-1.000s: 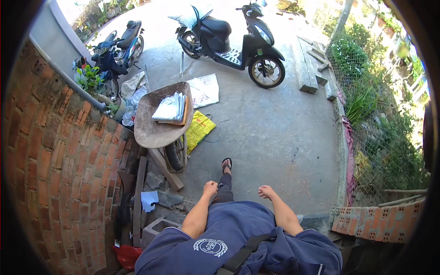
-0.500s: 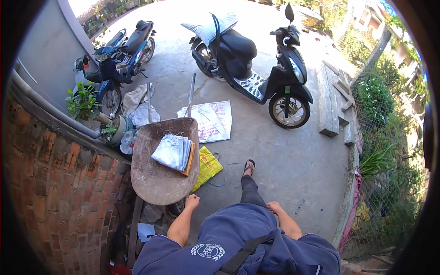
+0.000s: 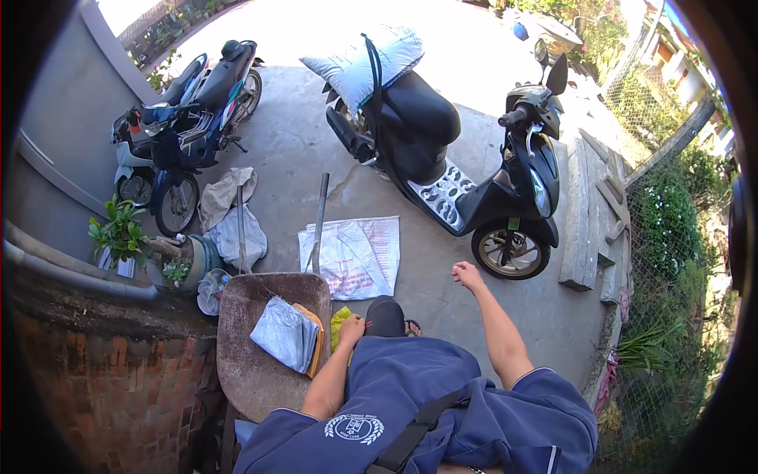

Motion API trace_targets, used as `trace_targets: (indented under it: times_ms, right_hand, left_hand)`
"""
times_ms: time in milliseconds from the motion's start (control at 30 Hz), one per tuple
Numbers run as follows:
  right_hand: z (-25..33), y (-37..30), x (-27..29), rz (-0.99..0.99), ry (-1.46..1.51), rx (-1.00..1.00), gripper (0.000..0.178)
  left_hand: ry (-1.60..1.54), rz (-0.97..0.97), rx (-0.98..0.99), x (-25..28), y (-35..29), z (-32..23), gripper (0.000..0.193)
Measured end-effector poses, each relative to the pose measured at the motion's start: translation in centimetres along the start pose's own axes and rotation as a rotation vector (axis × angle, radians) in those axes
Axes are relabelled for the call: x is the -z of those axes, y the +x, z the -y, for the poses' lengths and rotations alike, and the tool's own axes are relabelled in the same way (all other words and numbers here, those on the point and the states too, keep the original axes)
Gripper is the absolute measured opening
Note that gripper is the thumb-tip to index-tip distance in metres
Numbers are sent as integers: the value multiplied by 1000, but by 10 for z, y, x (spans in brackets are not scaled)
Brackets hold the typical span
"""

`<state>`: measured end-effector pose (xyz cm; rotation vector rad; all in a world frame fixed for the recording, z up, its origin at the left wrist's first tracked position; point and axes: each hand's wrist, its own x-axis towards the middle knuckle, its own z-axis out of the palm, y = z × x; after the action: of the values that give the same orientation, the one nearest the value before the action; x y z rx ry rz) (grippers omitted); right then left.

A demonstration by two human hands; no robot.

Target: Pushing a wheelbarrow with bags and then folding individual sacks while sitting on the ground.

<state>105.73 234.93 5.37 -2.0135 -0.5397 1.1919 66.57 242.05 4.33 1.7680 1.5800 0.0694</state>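
Observation:
My left hand (image 3: 351,328) is closed beside the wheelbarrow's right rim, and a tiny reddish bit shows at its fingertips, too small to name. In the rusty wheelbarrow (image 3: 245,375) lies a stack of folded whitish sacks (image 3: 280,332), with an orange-brown folded sack (image 3: 318,347) along its right side. Part of a yellow sack (image 3: 338,322) shows on the ground between the wheelbarrow and this hand. My right hand (image 3: 467,276) reaches forward over the concrete with its fingers curled in; nothing is visible in it. The black scooter (image 3: 505,197) stands ahead of it.
White sacks (image 3: 355,257) lie flat on the ground beyond the wheelbarrow. Parked motorbikes (image 3: 189,126) and a potted plant (image 3: 118,229) stand at left, above a brick wall (image 3: 118,395). Concrete beams (image 3: 580,229) and a wire fence (image 3: 671,316) line the right.
I have stepped forward, so the scooter and flat sacks appear nearer. My right arm has swung forward and up; my left hand has moved ahead along the wheelbarrow. The yellow sack is now mostly hidden.

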Motion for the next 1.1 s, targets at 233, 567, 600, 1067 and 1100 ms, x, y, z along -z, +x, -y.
trace_targets:
  times_ms: [233, 567, 600, 1067, 1100]
  right_hand:
    - [68, 113, -38, 240, -97, -39, 28]
    - [172, 304, -45, 615, -883, -294, 19]
    - [214, 329, -59, 621, -774, -358, 21]
    - [572, 432, -480, 1328, -1407, 779, 29]
    - [584, 444, -503, 1323, -1491, 853, 28]
  left_hand:
    - [-39, 375, 307, 6, 133, 1, 38]
    - [-405, -228, 258, 108, 312, -34, 32]
    - [-450, -296, 261, 126, 319, -37, 31]
    - [-1426, -1019, 1661, 6, 292, 15, 31]
    - [-1471, -1034, 1680, 14, 313, -8, 31]
